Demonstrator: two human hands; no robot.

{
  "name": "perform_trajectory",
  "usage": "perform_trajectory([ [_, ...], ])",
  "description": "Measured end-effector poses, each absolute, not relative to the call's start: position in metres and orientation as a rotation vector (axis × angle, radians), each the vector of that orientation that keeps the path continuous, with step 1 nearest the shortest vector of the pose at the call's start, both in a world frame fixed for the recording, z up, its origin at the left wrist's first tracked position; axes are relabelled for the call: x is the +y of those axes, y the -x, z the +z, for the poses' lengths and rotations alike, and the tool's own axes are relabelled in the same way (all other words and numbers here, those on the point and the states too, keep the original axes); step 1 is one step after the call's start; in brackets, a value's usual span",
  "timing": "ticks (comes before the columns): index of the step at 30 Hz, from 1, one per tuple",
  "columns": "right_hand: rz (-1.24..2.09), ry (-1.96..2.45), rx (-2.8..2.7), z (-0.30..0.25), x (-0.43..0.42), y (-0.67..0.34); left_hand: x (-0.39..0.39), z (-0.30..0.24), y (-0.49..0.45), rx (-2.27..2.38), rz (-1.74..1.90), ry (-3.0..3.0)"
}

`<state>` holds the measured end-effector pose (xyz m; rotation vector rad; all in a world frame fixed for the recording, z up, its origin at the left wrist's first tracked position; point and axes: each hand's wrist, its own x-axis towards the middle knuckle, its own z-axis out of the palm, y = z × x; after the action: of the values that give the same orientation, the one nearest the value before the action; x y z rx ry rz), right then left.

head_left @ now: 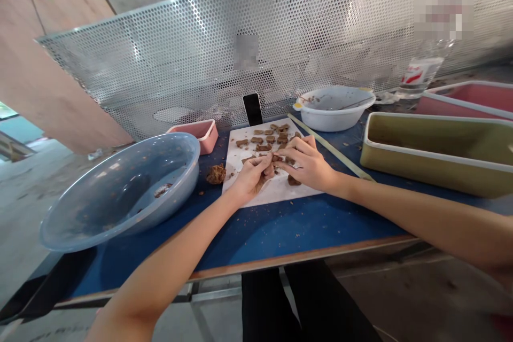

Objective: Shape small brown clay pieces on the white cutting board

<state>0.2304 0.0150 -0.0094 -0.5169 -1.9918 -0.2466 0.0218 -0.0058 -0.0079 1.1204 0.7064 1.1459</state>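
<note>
Both my hands meet over a white board (pixel 244 192) on the blue table (pixel 280 230). My left hand (pixel 252 175) is closed, pinching a small piece of brown dough (pixel 276 159). My right hand (pixel 306 163) curls its fingers round the same piece from the other side. Several shaped brown dough pieces (pixel 266 140) lie in rows on the far half of the board. One more piece (pixel 294 181) rests under my right wrist. A rough lump of brown dough (pixel 216 173) sits on the table just left of the board.
A large clear blue bowl (pixel 120 192) overhangs the table's left edge. A small pink tray (pixel 198 132), a dark phone (pixel 253 109), a white basin (pixel 334 108), a long stick (pixel 332 150), an olive tray (pixel 436 155) and a pink tray (pixel 468 97) stand before the perforated metal screen (pixel 240 43).
</note>
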Motion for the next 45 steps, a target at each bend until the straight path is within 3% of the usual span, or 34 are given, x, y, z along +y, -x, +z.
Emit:
perform_trajectory([
  [21, -0.159, 0.447, -2.052, -0.017, 0.024, -0.238, -0.010, -0.007, -0.023, 0.683, 1.107, -1.068],
  [45, -0.090, 0.625, -2.082, -0.005, 0.025, -0.235, -0.003, -0.011, -0.018, 0.917, 1.485, -1.239],
])
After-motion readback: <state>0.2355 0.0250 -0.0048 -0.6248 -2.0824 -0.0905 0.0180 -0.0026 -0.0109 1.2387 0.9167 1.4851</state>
